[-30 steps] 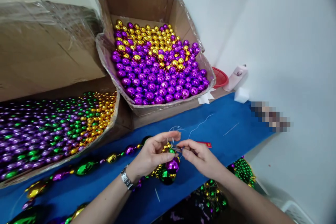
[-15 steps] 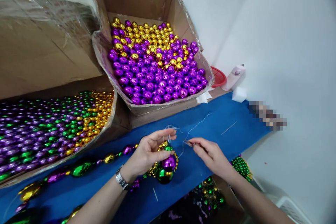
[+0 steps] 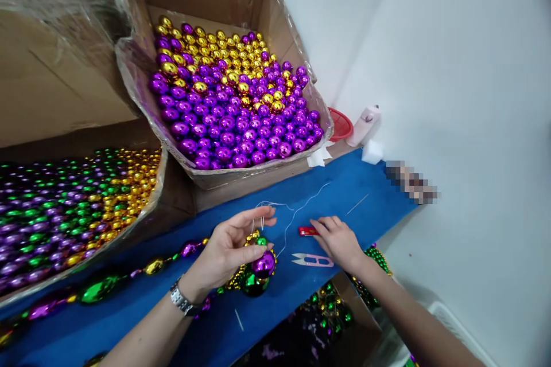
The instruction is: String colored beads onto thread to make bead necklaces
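My left hand (image 3: 239,241), a watch on its wrist, pinches a bead necklace by a cluster of gold, green and purple beads (image 3: 263,264) above the blue cloth. Thin white thread (image 3: 286,235) loops round the fingers and trails off to the right across the cloth. My right hand (image 3: 340,243) has its fingers closed on the end of a red lighter (image 3: 307,231), low over the cloth. Just below it lies a pair of pink-handled thread snips (image 3: 313,260), touched by neither hand.
Behind the blue cloth (image 3: 340,183) stands a cardboard box (image 3: 258,175) of purple and gold balls. Another box (image 3: 166,183) with smaller beads is at left. A red basket (image 3: 340,124), a pale bottle (image 3: 364,126) and a white block (image 3: 372,152) stand at the back right.
The snips that were in my right hand now lie on the cloth, and that hand is on the red lighter. My left hand keeps its pinch; the whole view has shifted slightly.
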Available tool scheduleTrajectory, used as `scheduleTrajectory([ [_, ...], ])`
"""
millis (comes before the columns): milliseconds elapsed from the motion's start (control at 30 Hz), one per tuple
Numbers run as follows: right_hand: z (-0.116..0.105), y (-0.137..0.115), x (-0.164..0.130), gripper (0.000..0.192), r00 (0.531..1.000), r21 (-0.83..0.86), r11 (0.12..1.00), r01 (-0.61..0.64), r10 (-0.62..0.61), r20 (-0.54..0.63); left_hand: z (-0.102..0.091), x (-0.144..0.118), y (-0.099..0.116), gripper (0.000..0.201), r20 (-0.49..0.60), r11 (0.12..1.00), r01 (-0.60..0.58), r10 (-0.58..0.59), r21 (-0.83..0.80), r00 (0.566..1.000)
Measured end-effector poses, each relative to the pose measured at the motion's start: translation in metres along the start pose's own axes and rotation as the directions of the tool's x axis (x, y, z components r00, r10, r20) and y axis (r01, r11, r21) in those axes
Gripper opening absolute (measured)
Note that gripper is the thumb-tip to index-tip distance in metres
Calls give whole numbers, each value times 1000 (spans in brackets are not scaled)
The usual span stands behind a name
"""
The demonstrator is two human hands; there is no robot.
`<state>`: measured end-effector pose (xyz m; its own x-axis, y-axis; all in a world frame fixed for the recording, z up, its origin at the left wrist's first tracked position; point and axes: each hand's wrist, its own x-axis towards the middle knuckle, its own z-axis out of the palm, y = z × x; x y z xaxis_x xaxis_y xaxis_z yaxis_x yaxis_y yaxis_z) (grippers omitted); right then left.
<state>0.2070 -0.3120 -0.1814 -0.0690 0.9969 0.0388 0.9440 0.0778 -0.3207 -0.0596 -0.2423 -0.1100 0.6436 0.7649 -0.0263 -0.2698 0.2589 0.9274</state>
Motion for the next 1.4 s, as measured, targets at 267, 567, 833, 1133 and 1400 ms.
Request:
scheduleTrajectory([
  [267,-34,-39,8,18,984,321,942,98,-140,113,1,1,-4,58,87,999,-7,11,-45,996],
  [567,-59,-87,46,28,954,324,913,250,-289,78,6,1,-7,71,116,997,-35,44,-74,992],
  [833,-55,-89,52,31,946,193,930,313,-323,21,4,-1,-10,71,121,990,-24,42,-142,992],
  [1133,-54,-94,50,28,944,229,918,325,-329,-19,5,-3,-11,70,107,995,-27,37,-97,994],
  [1400,-55,-67,21,11,975,560,798,223,-182,-129,27,-6,32,68,88,947,-284,273,152,958],
])
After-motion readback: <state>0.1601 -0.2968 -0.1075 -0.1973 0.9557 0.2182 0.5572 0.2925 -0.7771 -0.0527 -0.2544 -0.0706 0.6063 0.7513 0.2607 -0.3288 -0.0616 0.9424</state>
